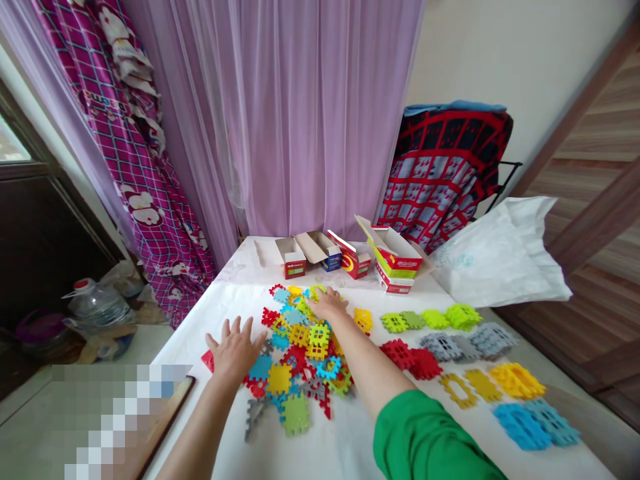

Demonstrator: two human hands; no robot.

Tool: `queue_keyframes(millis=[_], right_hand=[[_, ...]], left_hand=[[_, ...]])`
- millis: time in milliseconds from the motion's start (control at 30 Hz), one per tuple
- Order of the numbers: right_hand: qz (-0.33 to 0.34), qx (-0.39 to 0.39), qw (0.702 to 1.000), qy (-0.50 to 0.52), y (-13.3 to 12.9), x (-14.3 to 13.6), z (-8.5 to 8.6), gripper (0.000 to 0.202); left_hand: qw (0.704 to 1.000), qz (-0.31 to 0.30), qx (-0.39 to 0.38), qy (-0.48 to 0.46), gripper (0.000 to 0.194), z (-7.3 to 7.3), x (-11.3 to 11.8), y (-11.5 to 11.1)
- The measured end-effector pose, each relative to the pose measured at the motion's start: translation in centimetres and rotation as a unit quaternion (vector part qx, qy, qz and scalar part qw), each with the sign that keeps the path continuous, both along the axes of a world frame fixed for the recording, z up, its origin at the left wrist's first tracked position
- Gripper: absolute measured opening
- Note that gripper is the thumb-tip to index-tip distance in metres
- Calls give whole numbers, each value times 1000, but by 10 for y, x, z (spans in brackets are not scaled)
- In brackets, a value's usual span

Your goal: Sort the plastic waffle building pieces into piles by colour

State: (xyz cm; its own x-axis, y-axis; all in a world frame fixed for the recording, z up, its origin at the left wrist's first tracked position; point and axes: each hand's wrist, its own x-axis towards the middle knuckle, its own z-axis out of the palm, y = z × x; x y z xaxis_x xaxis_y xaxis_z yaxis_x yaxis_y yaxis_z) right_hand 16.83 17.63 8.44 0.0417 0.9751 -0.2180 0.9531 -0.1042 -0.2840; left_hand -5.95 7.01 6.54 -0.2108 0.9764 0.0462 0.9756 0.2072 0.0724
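A mixed pile of plastic interlocking tiles (297,335) in red, blue, yellow, green and grey lies on the white table. My left hand (235,347) is spread flat at the pile's left edge, close to a red tile (208,361) and a blue tile (261,367), with nothing visible in it. At the far side of the pile, my right hand (327,305) reaches down with bent fingers at a yellow-green tile (318,291). Its fingertips are partly hidden, so whether it grips that tile is unclear.
On the right stand sorted groups: green tiles (463,317), red tiles (424,363), grey tiles (493,341), yellow tiles (517,381) and blue tiles (523,427). Several opened boxes (395,257) line the back edge. A white bag (500,257) sits beyond the right edge.
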Motion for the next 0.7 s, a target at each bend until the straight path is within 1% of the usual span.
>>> queue_keyframes(millis=[67,167,233,300,333,400,467,533,600,700], right_hand=[[27,-30,999,-1,0,-6,1,63],[64,-39,997,3,-15,-14,2,63],[83,-26,996,14,-29,-16,4,62],[86,18,996,28,-40,-12,5,58],[73,46,996,30,-44,-7,6,55],[12,91,996,23,-48,8,5,51],[-68,82,994,9,-49,26,3,50],[-115,40,993,3,-49,40,0,52],[-114,12,993,9,-52,45,-4,52],[-77,12,996,33,-62,37,-8,52]], left_hand=[[999,15,-28,-7,63,-4,-1,-8],[1000,3,-23,-6,59,-9,6,-14],[1000,-11,-10,-13,55,-9,12,-16],[999,-26,-4,-19,52,-7,17,-19],[999,-36,-2,-20,51,-5,18,-21],[998,-63,3,-19,50,-2,18,-27],[997,-82,16,-8,51,-1,14,-34],[997,-73,37,10,53,-2,10,-43],[998,-52,45,13,57,-6,7,-51],[998,-50,35,-7,63,-15,13,-60]])
